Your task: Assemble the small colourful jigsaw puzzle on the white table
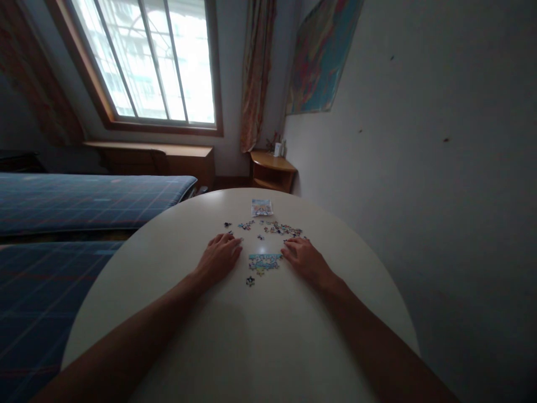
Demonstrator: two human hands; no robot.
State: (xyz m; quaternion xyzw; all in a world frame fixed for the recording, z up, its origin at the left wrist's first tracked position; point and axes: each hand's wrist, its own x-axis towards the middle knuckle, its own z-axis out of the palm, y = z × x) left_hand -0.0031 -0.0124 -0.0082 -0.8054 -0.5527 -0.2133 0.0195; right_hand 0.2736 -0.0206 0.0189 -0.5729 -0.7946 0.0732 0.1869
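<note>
A partly joined jigsaw puzzle (265,261), blue along its top edge, lies on the white round table (235,347) between my two hands. Just left of it my left hand (218,256) rests palm down, fingers stretched out, with a small puzzle piece close to its fingertips. My right hand (307,258) lies at the puzzle's upper right corner, its fingers extended on the table beside a few dark pieces; its thumb is at the puzzle's edge. Below the puzzle sits a small separate cluster of pieces (250,281). Whether any piece is under the fingertips is hidden.
Loose puzzle pieces (285,229) are scattered beyond my hands, mostly toward the right. Farther back lies a small picture packet (262,207). A bed with a plaid cover (96,201) stands left of the table, a wall (440,212) on the right, and a corner shelf (272,162) behind.
</note>
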